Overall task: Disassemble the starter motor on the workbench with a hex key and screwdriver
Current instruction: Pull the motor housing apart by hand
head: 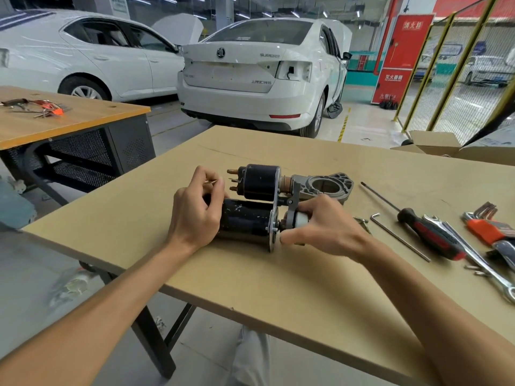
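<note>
Centrally, by label:
Starter: lies on its side at mid-frame on the tan bench, black body left, grey nose housing upper right.
Left hand: fingers curled over the starter's left end, a thin pin pinched at the fingertips.
Right hand: grasps the starter's right end by the flange.
Hex key: flat on the bench right of the starter, beside the screwdriver.
Wrench: lower right, near a hex key set.
Car: upper centre, boot lettered "SUPERB".
Red cabinet: upper right, Chinese writing, too small to read surely.
</note>
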`<action>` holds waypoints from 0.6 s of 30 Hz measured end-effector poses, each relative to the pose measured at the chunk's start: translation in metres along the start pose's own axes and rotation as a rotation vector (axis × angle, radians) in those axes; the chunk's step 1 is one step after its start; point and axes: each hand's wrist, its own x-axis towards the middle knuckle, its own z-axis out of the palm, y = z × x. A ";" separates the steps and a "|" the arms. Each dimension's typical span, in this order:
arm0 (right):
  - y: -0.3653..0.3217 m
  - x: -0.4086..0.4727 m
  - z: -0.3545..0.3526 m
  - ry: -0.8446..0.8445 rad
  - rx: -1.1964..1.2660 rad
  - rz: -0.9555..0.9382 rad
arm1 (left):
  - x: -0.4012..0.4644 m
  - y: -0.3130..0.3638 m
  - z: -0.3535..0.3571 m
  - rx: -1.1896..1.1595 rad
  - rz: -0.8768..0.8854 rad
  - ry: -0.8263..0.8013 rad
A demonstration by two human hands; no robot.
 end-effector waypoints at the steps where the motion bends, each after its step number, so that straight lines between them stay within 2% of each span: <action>1: 0.001 0.000 -0.001 -0.011 0.035 0.008 | 0.000 0.000 0.000 0.014 0.011 -0.001; 5: 0.004 -0.002 0.003 0.063 -0.059 -0.019 | 0.005 0.005 0.002 0.100 0.008 -0.105; 9: 0.004 -0.001 0.003 0.134 -0.163 -0.047 | 0.011 0.005 -0.014 0.091 0.010 -0.421; 11: 0.003 -0.002 0.003 0.165 -0.211 -0.067 | 0.014 0.003 -0.023 0.265 0.042 -0.588; 14: 0.000 -0.004 0.005 0.208 -0.272 -0.098 | 0.020 0.003 -0.026 0.649 0.116 -0.643; 16: -0.002 -0.006 0.006 0.219 -0.288 -0.125 | 0.027 0.005 -0.023 0.609 0.084 -0.681; 18: -0.003 -0.008 0.007 0.225 -0.313 -0.145 | 0.035 0.007 -0.023 0.355 -0.043 -0.779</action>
